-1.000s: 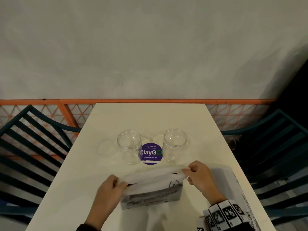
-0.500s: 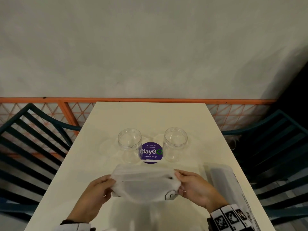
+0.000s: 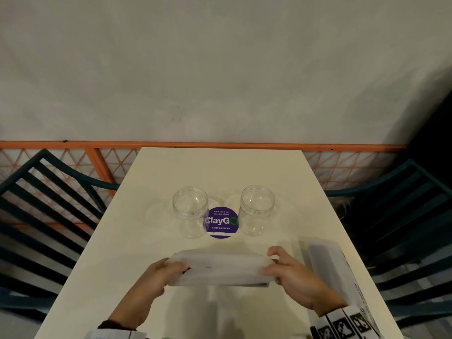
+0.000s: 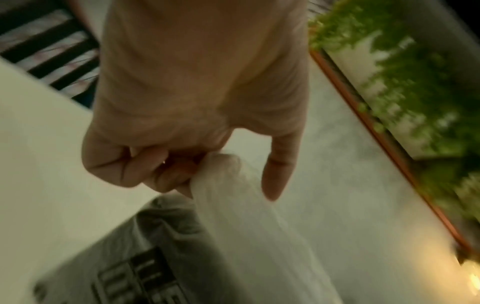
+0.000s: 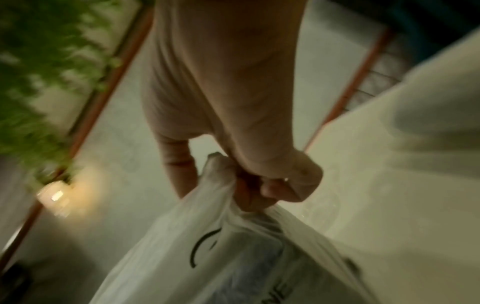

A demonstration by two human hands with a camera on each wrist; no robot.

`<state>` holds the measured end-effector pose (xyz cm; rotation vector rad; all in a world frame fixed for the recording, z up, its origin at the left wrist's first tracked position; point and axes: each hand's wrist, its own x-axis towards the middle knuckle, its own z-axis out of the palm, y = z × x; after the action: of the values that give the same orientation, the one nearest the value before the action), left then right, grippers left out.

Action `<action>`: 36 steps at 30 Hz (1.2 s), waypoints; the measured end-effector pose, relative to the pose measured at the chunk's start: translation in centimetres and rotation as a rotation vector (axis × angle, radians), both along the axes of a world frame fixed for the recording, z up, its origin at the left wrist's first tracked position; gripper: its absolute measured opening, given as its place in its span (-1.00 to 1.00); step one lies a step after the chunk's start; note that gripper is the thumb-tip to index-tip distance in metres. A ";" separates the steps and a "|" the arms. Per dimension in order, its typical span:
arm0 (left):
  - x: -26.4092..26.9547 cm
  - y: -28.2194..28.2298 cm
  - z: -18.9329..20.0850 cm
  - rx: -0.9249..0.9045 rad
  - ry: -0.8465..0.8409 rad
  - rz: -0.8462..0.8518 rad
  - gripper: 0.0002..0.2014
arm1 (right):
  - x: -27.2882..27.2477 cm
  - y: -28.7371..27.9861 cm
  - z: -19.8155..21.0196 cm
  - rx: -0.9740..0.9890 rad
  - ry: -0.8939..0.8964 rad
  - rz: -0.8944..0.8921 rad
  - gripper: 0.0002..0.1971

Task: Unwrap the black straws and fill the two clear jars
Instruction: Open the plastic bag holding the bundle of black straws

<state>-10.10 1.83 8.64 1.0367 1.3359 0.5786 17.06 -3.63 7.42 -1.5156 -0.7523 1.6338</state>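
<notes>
Between left hand (image 3: 156,277) and right hand (image 3: 293,277), gripped: straw packet (image 3: 220,269).

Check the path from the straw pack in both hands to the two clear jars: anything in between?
Nothing visible. Left hand and right hand grip the ends of the wrapped straw pack; bare table lies between it and the open, empty jars. The flat purple sticker blocks nothing. The wrapper remains on.

Purple ClayGo sticker (image 3: 222,222) lying on cream table (image 3: 220,172); dark slatted chairs (image 3: 46,206) flanking both sides; orange railing (image 3: 195,144) running behind.
</notes>
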 end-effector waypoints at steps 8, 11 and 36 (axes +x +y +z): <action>0.3 -0.5 0.1 0.059 0.112 0.106 -0.90 | -1.5 0.3 0.8 0.012 -0.391 0.131 -0.87; 0.2 -0.5 -0.5 0.114 0.202 0.181 -0.80 | -0.9 0.1 0.5 -0.024 -0.349 0.117 -0.89; 3.7 -0.6 -0.5 0.701 0.804 -0.223 -0.90 | -3.6 0.6 0.7 0.414 -1.313 0.764 -0.37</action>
<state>-6.37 1.19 8.15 2.1189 1.7033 0.4803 13.42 -3.07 8.16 -1.9809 -2.4055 0.5654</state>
